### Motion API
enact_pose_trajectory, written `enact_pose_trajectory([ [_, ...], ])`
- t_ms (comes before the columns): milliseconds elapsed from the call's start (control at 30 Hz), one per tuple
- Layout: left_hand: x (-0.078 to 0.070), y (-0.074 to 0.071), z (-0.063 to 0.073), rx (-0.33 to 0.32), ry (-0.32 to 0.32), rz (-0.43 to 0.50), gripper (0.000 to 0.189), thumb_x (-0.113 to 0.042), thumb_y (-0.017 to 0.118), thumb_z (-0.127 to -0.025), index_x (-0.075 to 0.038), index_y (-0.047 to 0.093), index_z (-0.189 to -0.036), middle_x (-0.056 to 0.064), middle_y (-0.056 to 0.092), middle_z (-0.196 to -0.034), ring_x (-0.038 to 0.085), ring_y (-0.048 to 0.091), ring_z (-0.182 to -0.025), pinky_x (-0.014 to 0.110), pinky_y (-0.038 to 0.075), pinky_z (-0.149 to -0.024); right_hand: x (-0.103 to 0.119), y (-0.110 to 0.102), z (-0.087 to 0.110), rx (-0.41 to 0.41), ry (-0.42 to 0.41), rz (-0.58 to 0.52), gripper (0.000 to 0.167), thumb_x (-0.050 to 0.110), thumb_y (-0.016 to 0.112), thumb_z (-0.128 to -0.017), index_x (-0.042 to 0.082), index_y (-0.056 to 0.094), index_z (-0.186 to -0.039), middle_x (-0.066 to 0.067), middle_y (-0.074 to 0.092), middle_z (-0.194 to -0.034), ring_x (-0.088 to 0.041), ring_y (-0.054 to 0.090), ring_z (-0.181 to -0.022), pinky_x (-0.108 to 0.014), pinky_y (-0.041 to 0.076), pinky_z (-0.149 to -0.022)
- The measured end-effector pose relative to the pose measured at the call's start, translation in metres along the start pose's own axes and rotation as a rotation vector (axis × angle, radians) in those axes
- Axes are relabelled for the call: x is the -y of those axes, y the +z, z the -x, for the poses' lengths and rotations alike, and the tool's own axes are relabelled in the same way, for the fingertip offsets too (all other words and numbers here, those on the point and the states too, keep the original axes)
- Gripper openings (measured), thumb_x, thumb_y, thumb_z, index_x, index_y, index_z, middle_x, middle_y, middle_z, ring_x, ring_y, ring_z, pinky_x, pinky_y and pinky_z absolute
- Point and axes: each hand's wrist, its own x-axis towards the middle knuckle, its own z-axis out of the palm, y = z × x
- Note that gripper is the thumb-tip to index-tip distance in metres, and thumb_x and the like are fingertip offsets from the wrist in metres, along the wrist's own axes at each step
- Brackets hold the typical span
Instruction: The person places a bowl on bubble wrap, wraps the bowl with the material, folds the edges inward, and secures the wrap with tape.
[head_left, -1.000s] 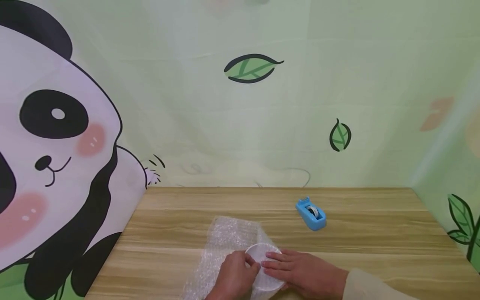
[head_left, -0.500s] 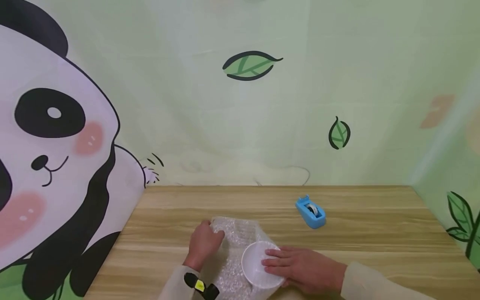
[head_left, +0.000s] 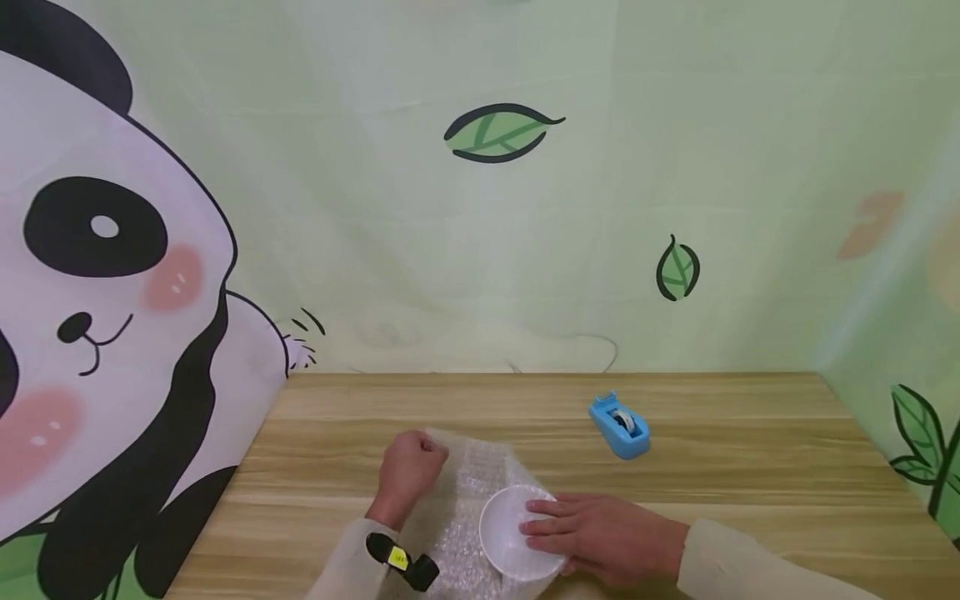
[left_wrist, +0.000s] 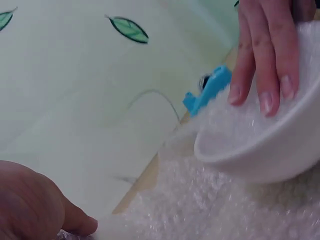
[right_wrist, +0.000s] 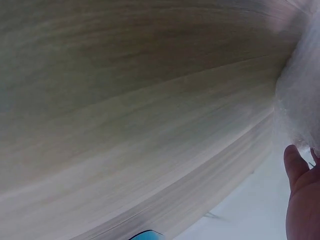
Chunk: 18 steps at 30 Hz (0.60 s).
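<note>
A white bowl [head_left: 498, 533] sits on a sheet of clear bubble wrap [head_left: 468, 500], with part of the sheet folded over its right side and into it. My right hand [head_left: 592, 533] holds that side, long fingers laid over the wrap inside the bowl. Its thumb is low on the outer side, mostly hidden. At the sheet's far left corner my left hand [head_left: 408, 471] pinches the edge between curled fingers and thumb. The left wrist view shows the bowl's rim [left_wrist: 250, 150] and the right fingers [left_wrist: 265, 65] reaching over it.
A blue tape dispenser [head_left: 621, 427] stands on the wooden table [head_left: 750, 450], beyond the bowl and to the right. Behind the table hangs a green backdrop [head_left: 360, 167] printed with a panda and leaves. A black strap [head_left: 401, 560] is on the left wrist.
My left hand has gone from the bowl to the far left corner of the bubble wrap, whose edge now lifts slightly. My right hand has stayed at the bowl.
</note>
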Motion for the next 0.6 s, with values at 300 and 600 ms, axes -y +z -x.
enact_pose_trajectory([
  [300, -0.042, 0.009, 0.047, -0.140, 0.344, -0.121, 0.031, -0.016, 0.070, -0.094, -0.013, 0.069, -0.064, -0.004, 0.052, -0.053, 0.009, 0.043, -0.052, 0.028, 0.035, -0.051, -0.001, -0.001, -0.001, -0.040, -0.045, 0.082, 0.051, 0.036, 0.053, -0.108, 0.020, 0.050, -0.156, 0.005, 0.048, -0.162, -0.020, 0.046, -0.152, -0.041, 0.047, -0.116],
  [600, -0.059, 0.027, 0.090, -0.138, 0.544, -0.251, 0.038, -0.014, 0.069, -0.096, -0.017, 0.053, -0.061, -0.006, 0.050, -0.056, 0.007, 0.050, -0.052, 0.022, 0.035, -0.049, -0.002, -0.003, -0.004, -0.033, -0.071, 0.102, 0.050, 0.034, 0.052, -0.108, 0.018, 0.049, -0.156, 0.003, 0.048, -0.163, -0.020, 0.046, -0.152, -0.039, 0.047, -0.117],
])
